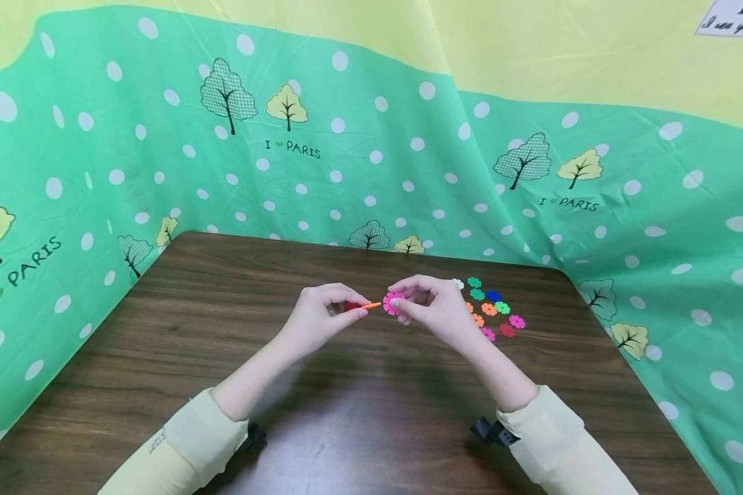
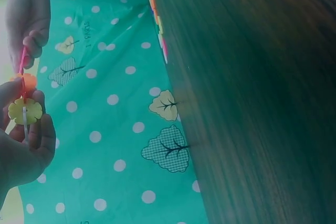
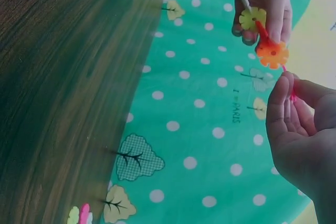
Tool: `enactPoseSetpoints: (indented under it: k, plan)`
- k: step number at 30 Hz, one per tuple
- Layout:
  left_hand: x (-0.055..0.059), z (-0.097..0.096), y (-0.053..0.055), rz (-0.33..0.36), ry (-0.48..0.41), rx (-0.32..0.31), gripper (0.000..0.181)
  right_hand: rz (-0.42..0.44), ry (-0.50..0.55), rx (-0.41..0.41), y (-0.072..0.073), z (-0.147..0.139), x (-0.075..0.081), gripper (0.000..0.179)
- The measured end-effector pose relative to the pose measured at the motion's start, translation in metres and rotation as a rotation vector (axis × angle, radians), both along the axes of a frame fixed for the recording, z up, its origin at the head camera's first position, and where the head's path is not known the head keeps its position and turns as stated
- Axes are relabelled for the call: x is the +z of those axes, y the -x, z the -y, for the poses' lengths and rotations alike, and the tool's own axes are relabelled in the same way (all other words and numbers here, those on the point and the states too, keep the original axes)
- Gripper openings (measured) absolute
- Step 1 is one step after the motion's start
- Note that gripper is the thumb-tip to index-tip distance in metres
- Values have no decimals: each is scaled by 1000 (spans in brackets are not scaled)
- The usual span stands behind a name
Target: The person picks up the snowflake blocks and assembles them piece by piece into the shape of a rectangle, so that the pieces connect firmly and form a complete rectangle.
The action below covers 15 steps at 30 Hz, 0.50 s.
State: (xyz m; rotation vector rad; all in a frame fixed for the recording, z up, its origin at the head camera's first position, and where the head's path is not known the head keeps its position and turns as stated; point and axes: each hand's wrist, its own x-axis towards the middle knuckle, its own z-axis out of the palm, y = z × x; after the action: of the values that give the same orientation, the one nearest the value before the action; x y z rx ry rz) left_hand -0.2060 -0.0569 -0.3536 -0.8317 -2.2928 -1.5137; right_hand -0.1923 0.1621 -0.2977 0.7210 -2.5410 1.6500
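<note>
My left hand [image 1: 322, 317] pinches a short chain of interlocked flower-shaped plastic discs. In the right wrist view the chain runs from a white disc [image 3: 244, 1] through a yellow disc [image 3: 252, 19] and a red disc [image 3: 263, 32] to an orange disc [image 3: 273, 54] at its end. My right hand [image 1: 432, 306] holds a pink flower disc [image 1: 393, 303] between thumb and fingers. The pink disc's edge is right at the orange disc's edge, the two turned crosswise to each other. Both hands are raised above the table.
On the brown wooden table [image 1: 161, 357], several loose flower discs lie to the right beyond my right hand, among them a blue disc [image 1: 492, 295], a red disc [image 1: 507, 330] and a green disc [image 1: 474, 282]. A green and yellow patterned curtain [image 1: 359, 89] hangs behind the table.
</note>
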Motion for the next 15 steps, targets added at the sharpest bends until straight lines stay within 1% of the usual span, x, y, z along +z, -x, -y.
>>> enactPoseSetpoints:
  k: [3, 6, 8, 15]
  plan:
    - [-1, -1, -1, -39, 11, -17, 13, -7, -28, 9, -2, 3, 1, 20]
    - [-1, -1, -3, -93, 24, -46, 14, -28, -56, 21, -4, 4, 1, 20]
    - [0, -1, -3, -129, 30, -58, 14, -31, -56, 31, -4, 4, 0, 20]
    - [1, 1, -4, -204, 43, -74, 16, -5, -29, 50, -7, 6, 1, 19]
